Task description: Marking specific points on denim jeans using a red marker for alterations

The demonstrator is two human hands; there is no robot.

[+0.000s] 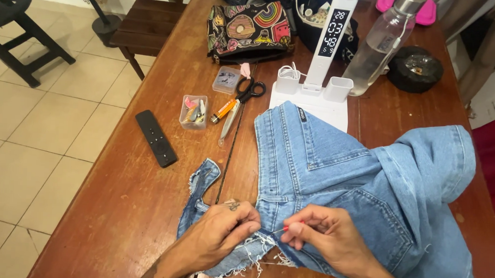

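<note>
A pair of light blue jeans [334, 169] lies spread over the wooden table [147, 196], its frayed, torn edge [254, 249] toward me. My left hand [222, 231] pinches the denim at that frayed edge. My right hand [324, 232] sits just right of it, fingers closed on a thin red-tipped tool [284, 228], likely a needle or pin, pointed at the fabric between both hands. A loose denim strip [199, 189] trails left of my left hand.
A black remote [156, 138] lies at left. Behind the jeans are black-handled scissors [243, 100], an orange cutter [224, 111], two small clear boxes [194, 112], a white desk lamp with clock display [324, 54], a clear bottle [379, 45], a colourful pouch [248, 29] and a black round object [414, 68].
</note>
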